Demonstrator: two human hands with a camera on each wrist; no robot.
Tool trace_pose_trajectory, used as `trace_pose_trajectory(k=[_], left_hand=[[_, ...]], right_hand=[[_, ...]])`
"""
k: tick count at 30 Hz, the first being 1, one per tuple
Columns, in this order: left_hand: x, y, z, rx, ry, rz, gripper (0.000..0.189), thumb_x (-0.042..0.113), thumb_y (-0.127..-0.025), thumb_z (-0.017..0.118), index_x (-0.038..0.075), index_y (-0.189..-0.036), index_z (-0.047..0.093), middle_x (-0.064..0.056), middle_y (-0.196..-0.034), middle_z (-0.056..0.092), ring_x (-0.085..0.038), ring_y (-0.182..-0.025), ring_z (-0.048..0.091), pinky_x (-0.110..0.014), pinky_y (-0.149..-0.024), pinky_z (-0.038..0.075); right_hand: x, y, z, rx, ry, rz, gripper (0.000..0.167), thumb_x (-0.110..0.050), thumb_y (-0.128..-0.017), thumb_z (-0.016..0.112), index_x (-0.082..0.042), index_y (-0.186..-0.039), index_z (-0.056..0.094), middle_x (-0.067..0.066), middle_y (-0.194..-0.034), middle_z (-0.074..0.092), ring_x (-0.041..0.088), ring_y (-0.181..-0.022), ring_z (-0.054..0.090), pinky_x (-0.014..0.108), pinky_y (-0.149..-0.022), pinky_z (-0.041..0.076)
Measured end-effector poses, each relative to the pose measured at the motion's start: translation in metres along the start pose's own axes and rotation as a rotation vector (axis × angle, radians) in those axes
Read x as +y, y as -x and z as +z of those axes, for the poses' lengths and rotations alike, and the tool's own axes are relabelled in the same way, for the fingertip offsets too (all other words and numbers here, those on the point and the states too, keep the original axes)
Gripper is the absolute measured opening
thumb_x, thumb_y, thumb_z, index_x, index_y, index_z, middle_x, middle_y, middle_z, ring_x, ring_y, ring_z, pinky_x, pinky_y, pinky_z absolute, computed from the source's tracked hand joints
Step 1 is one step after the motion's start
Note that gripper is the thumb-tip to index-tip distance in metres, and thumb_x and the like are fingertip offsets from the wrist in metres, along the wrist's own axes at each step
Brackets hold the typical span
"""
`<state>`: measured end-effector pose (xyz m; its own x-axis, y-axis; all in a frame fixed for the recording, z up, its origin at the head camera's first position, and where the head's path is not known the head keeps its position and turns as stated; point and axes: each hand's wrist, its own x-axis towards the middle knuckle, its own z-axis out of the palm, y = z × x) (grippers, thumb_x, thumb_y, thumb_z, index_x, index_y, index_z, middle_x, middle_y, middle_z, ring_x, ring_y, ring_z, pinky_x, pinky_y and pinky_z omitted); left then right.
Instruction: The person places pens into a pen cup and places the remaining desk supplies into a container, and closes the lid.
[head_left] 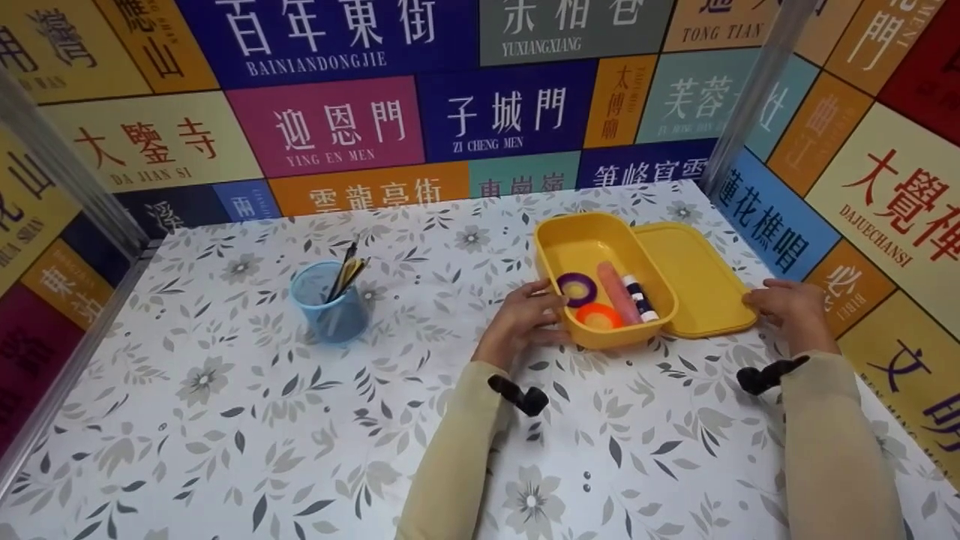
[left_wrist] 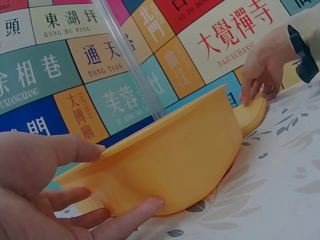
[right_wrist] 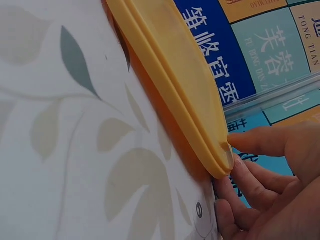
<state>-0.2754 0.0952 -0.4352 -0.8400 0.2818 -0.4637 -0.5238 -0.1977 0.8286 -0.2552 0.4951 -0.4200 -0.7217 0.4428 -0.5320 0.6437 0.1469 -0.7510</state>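
A yellow box (head_left: 551,251) stands uncovered at the right of the table. Inside are a purple tape roll (head_left: 577,277), an orange tape roll (head_left: 600,309), a long pink item (head_left: 616,289) and a white-and-navy glue stick (head_left: 641,300). My left hand (head_left: 525,315) rests against the box's left side; the left wrist view shows its fingers spread over the yellow wall (left_wrist: 170,155). On the box's right lies a flat yellow lid (head_left: 701,277), its left edge partly hidden by the box. My right hand (head_left: 795,311) pinches the lid's near right corner, as the right wrist view shows.
A light blue mesh pen cup (head_left: 328,311) with several pens (head_left: 349,274) stands left of the box. The floral tablecloth (head_left: 315,450) covers the table. Panels with colourful lettering (head_left: 322,127) border its back and sides.
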Motion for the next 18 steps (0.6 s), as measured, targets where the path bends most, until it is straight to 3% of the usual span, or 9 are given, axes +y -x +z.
trace_pose_trajectory(k=[2, 4, 7, 12, 16, 18], left_hand=[[0.0, 0.0, 0.0, -0.004, 0.001, 0.002, 0.06, 0.012, -0.088, 0.074, 0.014, -0.144, 0.051, -0.011, -0.124, 0.065, -0.03, -0.1, 0.069, -0.049, -0.087, 0.061], [0.0, -0.001, 0.001, -0.006, 0.0, 0.001, 0.059, 0.012, -0.088, 0.074, 0.014, -0.143, 0.052, -0.011, -0.123, 0.065, -0.03, -0.1, 0.068, -0.048, -0.086, 0.062], [0.0, -0.002, 0.001, -0.009, -0.006, -0.006, 0.058, 0.013, -0.088, 0.074, 0.014, -0.142, 0.052, -0.01, -0.121, 0.065, -0.029, -0.101, 0.068, -0.048, -0.086, 0.062], [0.001, -0.003, 0.0, 0.0, -0.002, -0.014, 0.055, 0.012, -0.089, 0.072, 0.016, -0.141, 0.053, -0.011, -0.121, 0.065, -0.03, -0.101, 0.067, -0.048, -0.085, 0.062], [0.001, -0.004, 0.0, 0.012, -0.007, -0.022, 0.055, 0.012, -0.088, 0.073, 0.016, -0.14, 0.054, -0.011, -0.121, 0.064, -0.03, -0.101, 0.067, -0.047, -0.083, 0.063], [0.001, -0.004, 0.001, 0.021, -0.012, -0.026, 0.056, 0.013, -0.088, 0.074, 0.017, -0.14, 0.055, -0.01, -0.121, 0.065, -0.029, -0.1, 0.067, -0.047, -0.083, 0.063]], right_hand=[[-0.001, -0.001, -0.002, -0.008, -0.011, -0.005, 0.083, -0.029, -0.09, 0.075, -0.018, -0.158, 0.029, -0.017, -0.086, 0.06, 0.007, -0.101, 0.062, 0.022, -0.104, 0.05], [-0.001, -0.003, -0.005, -0.011, -0.022, -0.009, 0.082, -0.025, -0.09, 0.074, -0.017, -0.158, 0.03, -0.019, -0.073, 0.061, 0.003, -0.086, 0.066, 0.018, -0.092, 0.056], [0.0, -0.004, -0.008, -0.001, -0.004, -0.011, 0.08, -0.027, -0.089, 0.075, -0.019, -0.157, 0.032, -0.019, -0.078, 0.06, 0.003, -0.086, 0.064, 0.015, -0.084, 0.056], [0.002, -0.003, -0.012, -0.009, 0.053, -0.057, 0.08, -0.037, -0.089, 0.075, -0.021, -0.156, 0.034, -0.016, -0.099, 0.053, 0.006, -0.104, 0.055, 0.018, -0.096, 0.051], [0.003, -0.001, -0.015, -0.042, 0.057, -0.079, 0.079, -0.041, -0.09, 0.073, -0.021, -0.155, 0.034, -0.019, -0.102, 0.053, 0.006, -0.108, 0.055, 0.025, -0.114, 0.043], [0.004, 0.001, -0.017, -0.059, 0.078, -0.088, 0.079, -0.043, -0.09, 0.072, -0.021, -0.155, 0.033, -0.021, -0.103, 0.051, 0.004, -0.107, 0.055, 0.024, -0.115, 0.042]])
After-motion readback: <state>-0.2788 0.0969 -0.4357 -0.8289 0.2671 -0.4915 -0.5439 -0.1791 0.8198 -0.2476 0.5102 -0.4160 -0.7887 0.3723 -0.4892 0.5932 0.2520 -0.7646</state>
